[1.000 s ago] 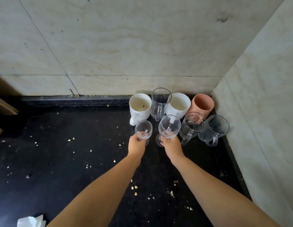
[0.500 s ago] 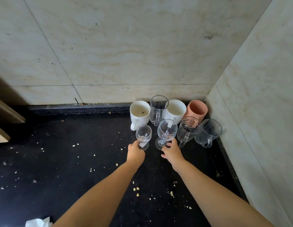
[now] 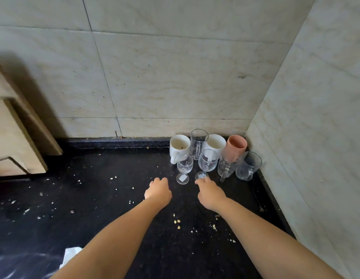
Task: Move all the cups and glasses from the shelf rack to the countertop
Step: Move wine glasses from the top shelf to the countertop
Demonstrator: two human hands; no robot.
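Two stemmed glasses are standing upright on the black tabletop (image 3: 114, 198), the smaller wine glass (image 3: 184, 168) at about 12 o'clock from the left hand (image 3: 158, 191), the larger wine glass (image 3: 207, 164) at 12 o'clock from the right hand (image 3: 210, 193). Both hands are hovering empty with fingers loosely relaxed, gripping nothing. The glasses are sitting in front of the white mugs (image 3: 179, 147), probably tucked into the corner so that the tabletop is keeping room for more.

A: Where does the camera sit?
B: One head-worn view, looking forward and down at a dark countertop (image 3: 114, 198), facing the tiled corner (image 3: 246, 125).
A: How near?
B: Within arm's reach.
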